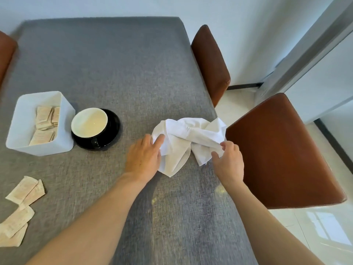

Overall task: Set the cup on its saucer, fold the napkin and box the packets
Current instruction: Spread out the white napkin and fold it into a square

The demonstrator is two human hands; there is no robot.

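A crumpled white napkin (188,138) lies near the right edge of the grey table (114,73). My left hand (143,157) rests on its left part with the fingers on the cloth. My right hand (228,161) pinches its right corner between thumb and fingers. A black cup with a white inside (89,124) stands on a black saucer (112,129) at the left. Beside it a white box (23,131) holds several beige packets (44,119). More loose packets (24,190) lie at the table's front left.
Two brown chairs stand along the table's right side, one near (282,150) and one farther back (210,60). Part of a third brown chair (5,50) shows at the far left. A white wall is behind.
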